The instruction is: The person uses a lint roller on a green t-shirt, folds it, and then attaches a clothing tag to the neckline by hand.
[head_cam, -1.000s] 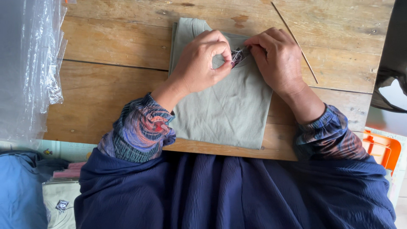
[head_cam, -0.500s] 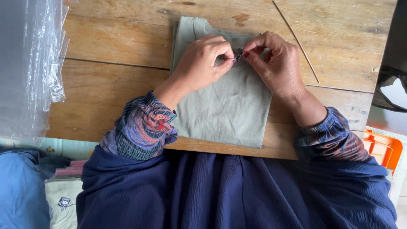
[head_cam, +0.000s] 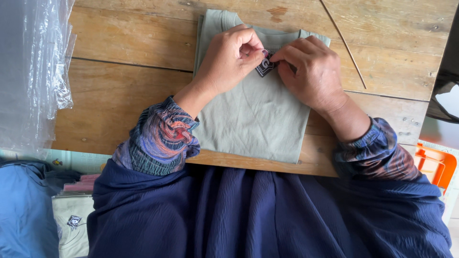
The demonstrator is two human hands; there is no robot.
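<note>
A folded sage-green shirt (head_cam: 253,119) lies on the wooden table (head_cam: 124,91), collar end away from me. A small dark patch with a light emblem (head_cam: 264,67) sits flat on the shirt near the collar. My left hand (head_cam: 229,59) pinches the patch's upper left corner with thumb and forefinger. My right hand (head_cam: 313,71) presses its fingertips on the patch's right edge. Both wrists rest over the shirt, in patterned sleeves.
Clear plastic bags (head_cam: 33,71) hang at the left edge of the table. Below left lie blue cloth (head_cam: 24,210) and another folded pale shirt with a patch (head_cam: 71,222). An orange plastic tray (head_cam: 435,167) is at the right. A dark bag (head_cam: 447,81) sits far right.
The patch was crumpled and held up between my fingertips; now it lies flat on the shirt under both hands. The view shifted slightly so the shirt sits higher in frame.
</note>
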